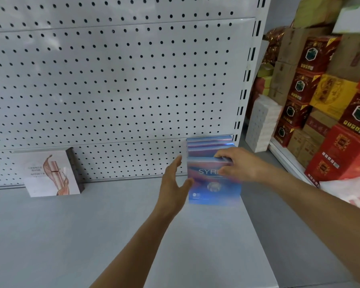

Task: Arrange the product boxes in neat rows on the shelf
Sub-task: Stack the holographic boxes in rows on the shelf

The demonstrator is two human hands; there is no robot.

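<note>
A row of blue-pink product boxes (pixel 210 143) stands upright at the right end of the grey shelf (pixel 92 225), running back to the pegboard. The front box (pixel 208 190) shows white lettering. My right hand (pixel 237 165) grips this front box at its top right corner, fingers over the top edge and thumb on the face. My left hand (pixel 173 183) is open, fingers straight, with the thumb touching the front box's left side. A white-and-pink box (pixel 50 173) stands upright alone at the left against the pegboard.
The white pegboard back panel (pixel 112 80) rises behind the shelf. Its right upright (pixel 244 90) borders the blue row. Beyond it stand stacked red and yellow cartons (pixel 324 104) and a white paper pack (pixel 260 123).
</note>
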